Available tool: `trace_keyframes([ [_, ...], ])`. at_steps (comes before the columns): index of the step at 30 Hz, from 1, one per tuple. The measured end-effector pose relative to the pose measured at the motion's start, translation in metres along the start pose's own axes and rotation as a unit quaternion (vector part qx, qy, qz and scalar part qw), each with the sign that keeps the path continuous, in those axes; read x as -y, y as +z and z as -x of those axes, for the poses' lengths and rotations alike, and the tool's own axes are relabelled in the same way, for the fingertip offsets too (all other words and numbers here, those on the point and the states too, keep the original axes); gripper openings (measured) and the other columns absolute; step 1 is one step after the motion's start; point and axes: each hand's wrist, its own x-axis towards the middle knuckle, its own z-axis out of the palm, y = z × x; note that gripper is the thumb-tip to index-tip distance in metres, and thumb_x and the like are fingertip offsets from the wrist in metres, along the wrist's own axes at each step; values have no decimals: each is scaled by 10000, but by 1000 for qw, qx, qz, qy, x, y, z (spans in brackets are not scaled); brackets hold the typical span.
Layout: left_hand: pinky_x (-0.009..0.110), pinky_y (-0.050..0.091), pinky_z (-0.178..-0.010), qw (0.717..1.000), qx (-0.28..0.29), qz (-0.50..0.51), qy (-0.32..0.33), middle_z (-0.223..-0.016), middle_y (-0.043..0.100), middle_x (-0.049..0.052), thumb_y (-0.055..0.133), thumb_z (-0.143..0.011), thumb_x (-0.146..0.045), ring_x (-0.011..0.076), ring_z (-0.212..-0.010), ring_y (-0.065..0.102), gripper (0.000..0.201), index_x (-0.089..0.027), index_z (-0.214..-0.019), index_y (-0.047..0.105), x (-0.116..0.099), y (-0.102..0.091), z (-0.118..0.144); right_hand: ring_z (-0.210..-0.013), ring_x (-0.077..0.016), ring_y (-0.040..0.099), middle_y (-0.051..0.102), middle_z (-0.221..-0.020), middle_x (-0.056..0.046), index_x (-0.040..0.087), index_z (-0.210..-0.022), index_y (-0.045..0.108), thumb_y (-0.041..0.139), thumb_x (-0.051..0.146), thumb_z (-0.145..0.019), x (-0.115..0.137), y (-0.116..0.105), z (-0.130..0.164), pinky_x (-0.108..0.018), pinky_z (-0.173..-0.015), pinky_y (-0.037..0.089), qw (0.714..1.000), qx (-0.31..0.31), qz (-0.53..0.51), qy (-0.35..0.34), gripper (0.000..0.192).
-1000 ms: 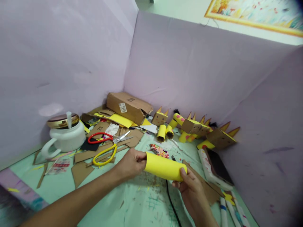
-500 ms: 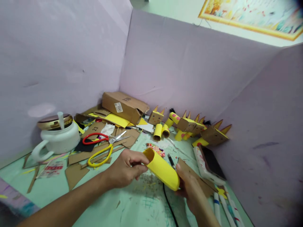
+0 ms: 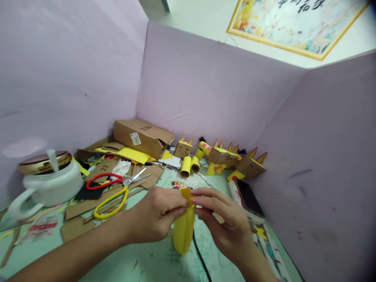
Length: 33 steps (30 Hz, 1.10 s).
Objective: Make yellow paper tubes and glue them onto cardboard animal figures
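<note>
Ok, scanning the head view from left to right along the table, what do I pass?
White pot → scissors → left hand → yellow paper tube → right hand → phone → purple side panel.

Two scissors (image 3: 117, 187), one cardboard box (image 3: 143, 137), one white pot (image 3: 47, 184)

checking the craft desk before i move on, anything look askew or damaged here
The yellow paper tube looks squashed: both the left hand and right hand pinch its top end, and it reads flat, not round. Behind, the cardboard box lies tilted on a heap of scraps. Pen marks stain the table.
</note>
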Motion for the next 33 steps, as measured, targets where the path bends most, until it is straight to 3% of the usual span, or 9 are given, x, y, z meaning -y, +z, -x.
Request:
trace_keyframes([
  [4,254,408,-641,998,48,-44,21,-761,639,62,412,-834,-121,164,-714,567,233,-175,-848,638,0,-1,-10,-833,-157,642,681,-896,-50,229,-902,645,561,59,-800,-7,2,0,-255,-717,519,1000,-11,1,-22,216],
  [12,221,387,-590,999,39,-31,11,-676,594,18,410,-836,-125,125,-629,529,207,-171,-739,587,8,10,-15,-750,-144,638,669,-826,-56,195,-816,609,570,19,-764,-16,7,13,-223,-678,496,995,-77,28,-53,187],
  [20,241,373,-583,997,62,-41,-25,-642,587,17,426,-800,-109,136,-608,516,212,-165,-675,588,7,15,-33,-687,-135,582,598,-840,-50,210,-859,578,477,54,-809,-27,1,21,-248,-614,459,994,-21,100,-48,192],
  [26,208,359,-538,994,101,23,-40,-564,546,-28,484,-733,-61,105,-552,482,212,-166,-577,582,6,14,-49,-714,-130,573,612,-821,-25,213,-839,538,493,80,-831,-32,-8,21,-246,-663,440,997,21,71,-19,141],
  [30,201,357,-538,992,96,41,-69,-556,535,-35,489,-717,-48,101,-555,480,212,-165,-566,583,7,16,-51,-684,-133,564,623,-769,-18,212,-790,535,491,117,-850,-29,-15,16,-243,-631,423,995,45,93,0,122],
  [33,202,354,-542,993,89,20,-72,-561,532,-32,483,-719,-46,104,-566,480,210,-164,-576,581,7,17,-50,-666,-120,579,640,-779,-19,214,-783,550,476,102,-853,-29,-18,16,-232,-622,426,994,44,96,-27,151],
])
